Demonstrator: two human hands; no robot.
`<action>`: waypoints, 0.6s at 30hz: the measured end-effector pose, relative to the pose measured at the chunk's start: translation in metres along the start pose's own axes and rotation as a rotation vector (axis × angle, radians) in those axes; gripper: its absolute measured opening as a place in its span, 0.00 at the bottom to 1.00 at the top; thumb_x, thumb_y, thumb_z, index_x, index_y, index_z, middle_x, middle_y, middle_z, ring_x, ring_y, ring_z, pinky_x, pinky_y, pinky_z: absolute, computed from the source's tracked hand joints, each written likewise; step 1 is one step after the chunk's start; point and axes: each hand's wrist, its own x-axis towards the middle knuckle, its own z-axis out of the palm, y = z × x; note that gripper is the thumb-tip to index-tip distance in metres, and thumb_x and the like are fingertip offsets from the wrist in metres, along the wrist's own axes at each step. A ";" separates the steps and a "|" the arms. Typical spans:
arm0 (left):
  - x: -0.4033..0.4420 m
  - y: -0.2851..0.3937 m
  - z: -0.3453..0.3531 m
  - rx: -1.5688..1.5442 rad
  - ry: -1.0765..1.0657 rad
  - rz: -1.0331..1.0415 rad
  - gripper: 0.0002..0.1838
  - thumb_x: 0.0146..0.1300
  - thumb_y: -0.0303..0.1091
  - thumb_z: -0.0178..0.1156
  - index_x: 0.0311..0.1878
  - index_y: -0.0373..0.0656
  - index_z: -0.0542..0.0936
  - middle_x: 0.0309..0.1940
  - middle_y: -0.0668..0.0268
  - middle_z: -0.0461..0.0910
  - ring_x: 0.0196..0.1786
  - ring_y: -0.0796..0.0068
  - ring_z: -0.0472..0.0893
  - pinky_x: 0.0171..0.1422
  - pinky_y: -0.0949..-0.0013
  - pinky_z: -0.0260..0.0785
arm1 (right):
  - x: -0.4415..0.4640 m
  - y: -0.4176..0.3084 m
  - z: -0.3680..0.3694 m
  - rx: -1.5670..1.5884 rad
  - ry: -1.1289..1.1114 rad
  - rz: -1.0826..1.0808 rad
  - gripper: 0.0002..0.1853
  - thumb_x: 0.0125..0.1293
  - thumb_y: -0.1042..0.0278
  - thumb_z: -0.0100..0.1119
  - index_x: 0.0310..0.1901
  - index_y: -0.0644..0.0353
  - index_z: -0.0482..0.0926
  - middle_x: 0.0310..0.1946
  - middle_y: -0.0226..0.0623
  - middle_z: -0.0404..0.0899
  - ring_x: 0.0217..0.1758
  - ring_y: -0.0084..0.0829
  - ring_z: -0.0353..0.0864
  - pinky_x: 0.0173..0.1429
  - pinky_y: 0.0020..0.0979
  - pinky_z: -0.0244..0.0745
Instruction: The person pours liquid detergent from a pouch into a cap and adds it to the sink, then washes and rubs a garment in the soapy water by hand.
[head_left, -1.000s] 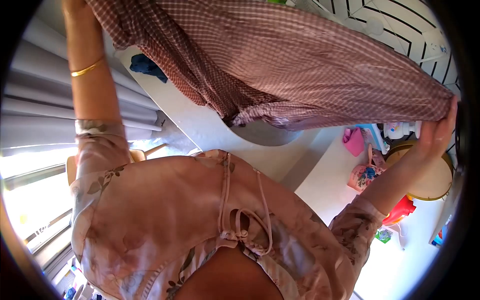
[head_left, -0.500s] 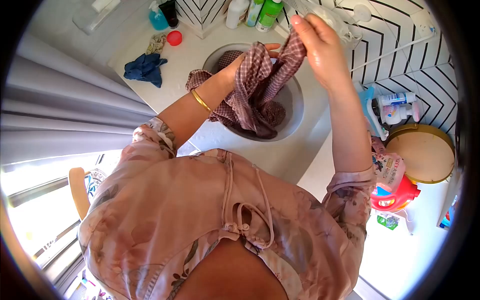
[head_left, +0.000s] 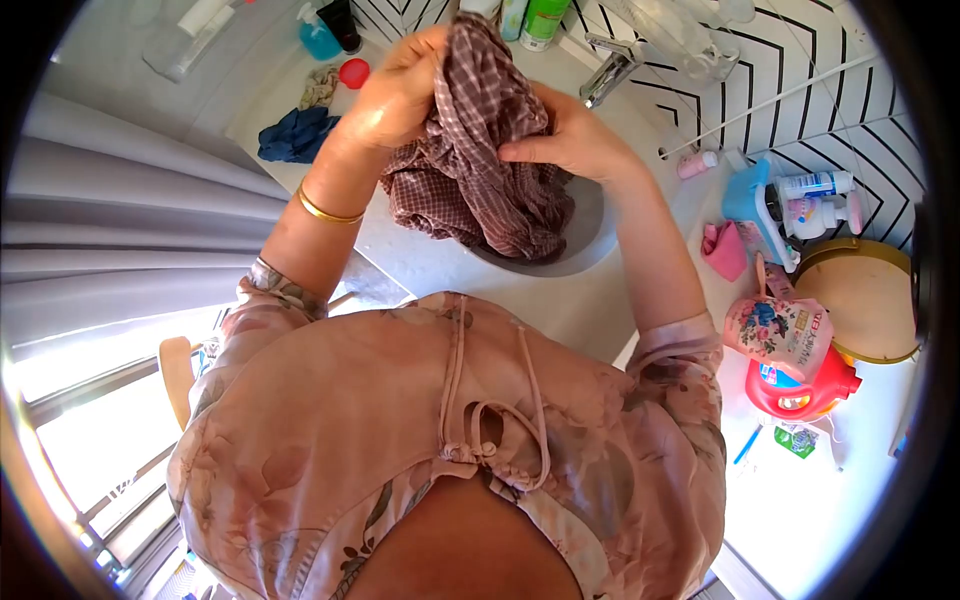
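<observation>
A brown checked cloth [head_left: 485, 150] is bunched up between both hands and hangs over the round sink [head_left: 590, 235]. My left hand [head_left: 400, 90], with a gold bangle on its wrist, is closed on the cloth's upper left edge. On the right side, my right hand [head_left: 575, 135] grips the cloth, its thumb in front and its fingers partly hidden behind the folds. The lower folds lie in the sink and over its left rim. The faucet [head_left: 612, 68] stands just behind my right hand.
A dark blue cloth [head_left: 297, 135] and a red round item [head_left: 354, 73] lie at the left. Bottles [head_left: 543, 22] stand behind the sink. To the right are a blue basket [head_left: 757, 210], a pink pouch [head_left: 780, 335], a red jug [head_left: 800, 388] and a round tray [head_left: 860, 300].
The cloth went from stretched wide between raised hands to gathered over the sink. Since then, my left hand has moved up to the cloth's top, and my right hand has come down and left.
</observation>
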 end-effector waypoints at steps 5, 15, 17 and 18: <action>-0.007 0.022 -0.026 -0.057 0.150 0.004 0.19 0.63 0.36 0.51 0.53 0.35 0.71 0.46 0.59 0.77 0.45 0.69 0.78 0.49 0.64 0.73 | -0.011 0.099 0.012 0.334 -0.250 0.383 0.28 0.49 0.66 0.69 0.53 0.62 0.71 0.46 0.38 0.75 0.49 0.27 0.72 0.55 0.28 0.66; -0.016 0.008 -0.062 0.227 0.352 -0.483 0.25 0.69 0.49 0.37 0.51 0.36 0.72 0.46 0.56 0.77 0.45 0.69 0.77 0.49 0.67 0.73 | -0.092 0.126 -0.046 1.185 0.460 0.158 0.09 0.63 0.66 0.47 0.41 0.58 0.75 0.44 0.38 0.75 0.50 0.35 0.73 0.57 0.39 0.66; -0.026 0.013 -0.075 0.217 0.373 -0.492 0.26 0.69 0.49 0.34 0.49 0.35 0.73 0.46 0.56 0.77 0.44 0.65 0.78 0.51 0.64 0.72 | -0.130 0.114 -0.082 1.133 0.632 0.035 0.12 0.64 0.62 0.48 0.46 0.58 0.74 0.43 0.37 0.75 0.49 0.33 0.73 0.56 0.41 0.67; -0.033 0.014 -0.082 0.134 0.481 -0.462 0.24 0.69 0.46 0.36 0.48 0.35 0.73 0.42 0.57 0.78 0.42 0.67 0.78 0.48 0.66 0.73 | -0.143 0.104 -0.095 1.138 0.654 -0.066 0.15 0.64 0.59 0.49 0.48 0.58 0.73 0.42 0.36 0.76 0.48 0.32 0.73 0.54 0.38 0.68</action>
